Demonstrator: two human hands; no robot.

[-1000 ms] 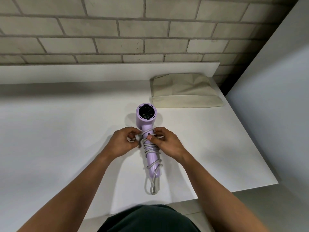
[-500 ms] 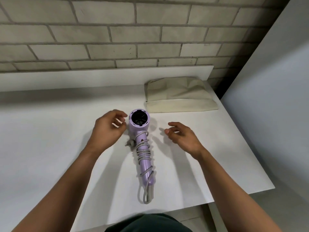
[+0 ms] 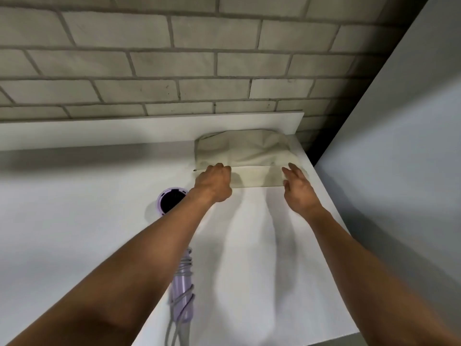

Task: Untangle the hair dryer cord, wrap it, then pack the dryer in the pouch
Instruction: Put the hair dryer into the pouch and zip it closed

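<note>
Lilac plastic hair dryer [image 3: 172, 203] lies on the white table [image 3: 74, 221] left of centre, its dark round end facing the camera and its handle running toward the near edge; the mid-body is hidden under the left forearm. Grey cord [image 3: 185, 267] is coiled round the handle, with a loose tail trailing off the bottom of the view. My read: hard smooth shell, moderate weight. Take it by the wrapped handle, where the coils add grip and get pinned in place. Left hand [image 3: 214, 183] is at the left end of the pouch's folded flap, fingers curled onto the fabric; looks like a grip. Beige cloth pouch [image 3: 247, 148] sits at the table's back right corner against the white upstand, slumped and creased. It's soft and light with no structure, so the mouth will likely collapse: hold it apart at the flap edge. Right hand [image 3: 296, 188] is at the flap's right end, fingers extended, holding nothing; contact can't be called through the blur
</note>
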